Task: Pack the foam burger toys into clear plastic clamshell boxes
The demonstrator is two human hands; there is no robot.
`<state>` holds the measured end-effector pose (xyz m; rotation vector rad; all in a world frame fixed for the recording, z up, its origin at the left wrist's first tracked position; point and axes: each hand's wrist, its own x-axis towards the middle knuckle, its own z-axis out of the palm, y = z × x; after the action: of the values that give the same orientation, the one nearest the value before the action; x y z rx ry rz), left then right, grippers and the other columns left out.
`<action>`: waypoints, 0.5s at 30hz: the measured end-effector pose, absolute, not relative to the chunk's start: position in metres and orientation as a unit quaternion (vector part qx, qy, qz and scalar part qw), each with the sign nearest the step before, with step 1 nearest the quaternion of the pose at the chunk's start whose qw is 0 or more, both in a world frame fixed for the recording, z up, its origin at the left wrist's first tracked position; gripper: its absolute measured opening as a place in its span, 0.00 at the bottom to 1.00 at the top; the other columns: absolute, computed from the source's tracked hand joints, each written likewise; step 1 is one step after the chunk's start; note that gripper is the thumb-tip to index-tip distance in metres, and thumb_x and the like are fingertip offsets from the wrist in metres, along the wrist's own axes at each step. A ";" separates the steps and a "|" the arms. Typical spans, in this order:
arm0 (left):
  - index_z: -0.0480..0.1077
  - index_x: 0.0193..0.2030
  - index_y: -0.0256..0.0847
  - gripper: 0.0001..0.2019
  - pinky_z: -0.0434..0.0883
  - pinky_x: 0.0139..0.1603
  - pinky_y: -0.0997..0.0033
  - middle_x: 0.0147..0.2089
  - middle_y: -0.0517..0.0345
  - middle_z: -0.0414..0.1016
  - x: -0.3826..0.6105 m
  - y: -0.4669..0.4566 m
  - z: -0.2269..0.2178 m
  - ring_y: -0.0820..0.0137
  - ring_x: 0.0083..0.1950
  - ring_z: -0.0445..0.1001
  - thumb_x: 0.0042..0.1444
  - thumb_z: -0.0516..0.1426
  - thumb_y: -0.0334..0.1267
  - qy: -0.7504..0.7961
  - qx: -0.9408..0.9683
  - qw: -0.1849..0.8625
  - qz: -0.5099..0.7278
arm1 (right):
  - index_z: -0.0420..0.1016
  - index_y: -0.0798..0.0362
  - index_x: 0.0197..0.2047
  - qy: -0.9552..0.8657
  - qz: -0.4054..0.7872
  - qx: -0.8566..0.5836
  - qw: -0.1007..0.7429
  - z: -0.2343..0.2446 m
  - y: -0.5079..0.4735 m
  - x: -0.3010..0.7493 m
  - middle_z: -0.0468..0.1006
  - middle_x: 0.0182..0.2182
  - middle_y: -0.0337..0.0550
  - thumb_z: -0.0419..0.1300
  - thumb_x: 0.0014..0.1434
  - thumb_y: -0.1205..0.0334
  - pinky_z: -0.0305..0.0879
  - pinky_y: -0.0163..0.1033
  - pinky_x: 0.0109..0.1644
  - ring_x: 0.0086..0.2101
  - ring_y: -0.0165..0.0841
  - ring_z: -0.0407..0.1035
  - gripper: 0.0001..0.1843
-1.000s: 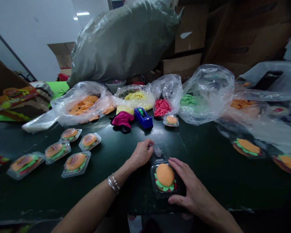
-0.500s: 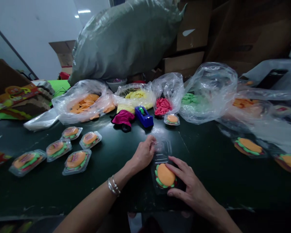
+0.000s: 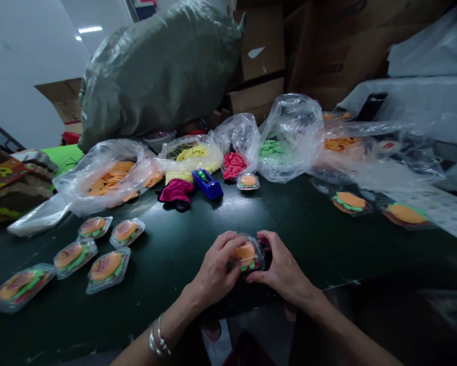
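Observation:
A toy burger (image 3: pixel 248 254) with an orange bun, green frill and a bit of red sits inside a clear plastic clamshell box (image 3: pixel 259 260), whose lid is now down over it. My left hand (image 3: pixel 218 264), with two silver bangles at the wrist, grips the box from the left, its fingers covering part of the bun. Around the right side curves my right hand (image 3: pixel 283 262), fingertips at the far corner and thumb along the near edge. Beyond the hands stand a blue tape dispenser (image 3: pixel 208 184) and a small boxed burger (image 3: pixel 248 182).
Several boxed burgers (image 3: pixel 108 269) lie at left on the dark green table (image 3: pixel 167 305). Along the back are plastic bags of orange (image 3: pixel 114 175), yellow, red and green (image 3: pixel 271 148) pieces. A magenta cloth item (image 3: pixel 177 192) lies by the dispenser. More burgers (image 3: pixel 350 201) sit at right.
The open lid has been folded down over the burger. My left hand moved from the lid's far end to the box's left side. The view has turned to the right.

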<state>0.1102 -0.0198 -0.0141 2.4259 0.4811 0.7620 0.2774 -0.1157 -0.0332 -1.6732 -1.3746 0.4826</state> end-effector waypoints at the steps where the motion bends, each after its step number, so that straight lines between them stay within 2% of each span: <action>1: 0.62 0.57 0.40 0.24 0.62 0.63 0.56 0.58 0.46 0.64 0.108 -0.020 -0.014 0.61 0.62 0.62 0.52 0.52 0.23 0.158 0.909 0.266 0.279 | 0.54 0.51 0.60 -0.563 0.198 -0.670 0.442 -0.034 -0.115 0.277 0.67 0.52 0.50 0.74 0.37 0.57 0.64 0.51 0.55 0.51 0.44 0.66 0.50; 3: 0.61 0.58 0.40 0.26 0.59 0.65 0.52 0.61 0.44 0.62 0.104 -0.020 -0.013 0.58 0.64 0.58 0.50 0.54 0.24 0.118 0.922 0.258 0.262 | 0.48 0.52 0.65 -0.587 0.199 -0.662 0.421 -0.035 -0.114 0.278 0.65 0.56 0.52 0.72 0.40 0.61 0.60 0.53 0.59 0.56 0.45 0.62 0.54; 6: 0.58 0.60 0.40 0.28 0.56 0.66 0.47 0.66 0.40 0.55 0.099 -0.019 -0.011 0.54 0.68 0.52 0.52 0.58 0.30 0.084 0.938 0.268 0.203 | 0.53 0.54 0.65 -0.630 0.201 -0.654 0.367 -0.034 -0.114 0.283 0.62 0.60 0.55 0.71 0.41 0.64 0.53 0.54 0.64 0.61 0.46 0.55 0.50; 8: 0.59 0.59 0.41 0.24 0.55 0.67 0.47 0.67 0.41 0.56 0.098 -0.017 -0.012 0.56 0.69 0.53 0.56 0.57 0.32 0.077 0.941 0.273 0.183 | 0.56 0.54 0.64 -0.652 0.226 -0.640 0.338 -0.030 -0.114 0.289 0.58 0.63 0.56 0.71 0.41 0.63 0.50 0.55 0.65 0.63 0.47 0.51 0.49; 11: 0.60 0.57 0.43 0.18 0.53 0.68 0.48 0.64 0.45 0.63 0.098 -0.015 -0.018 0.60 0.68 0.55 0.61 0.54 0.31 0.070 0.943 0.265 0.189 | 0.61 0.52 0.62 -0.669 0.263 -0.608 0.336 -0.021 -0.113 0.299 0.61 0.63 0.54 0.70 0.47 0.61 0.52 0.53 0.65 0.62 0.44 0.55 0.40; 13: 0.57 0.60 0.44 0.21 0.54 0.68 0.48 0.65 0.45 0.61 0.097 -0.015 -0.022 0.59 0.69 0.55 0.60 0.55 0.32 0.080 0.943 0.264 0.185 | 0.64 0.51 0.59 -0.688 0.259 -0.587 0.339 -0.014 -0.110 0.303 0.67 0.58 0.51 0.69 0.49 0.62 0.56 0.51 0.63 0.58 0.42 0.60 0.35; 15: 0.51 0.64 0.43 0.28 0.57 0.66 0.48 0.67 0.42 0.57 0.096 -0.015 -0.021 0.57 0.68 0.55 0.59 0.57 0.35 0.119 0.940 0.266 0.179 | 0.66 0.51 0.57 -0.710 0.235 -0.581 0.322 -0.006 -0.106 0.305 0.72 0.53 0.49 0.70 0.48 0.62 0.60 0.51 0.60 0.55 0.43 0.62 0.33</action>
<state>0.0958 -0.0152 -0.0210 2.5382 0.3219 0.4835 0.3051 -0.1060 -0.0061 -1.5253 -1.8645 0.6175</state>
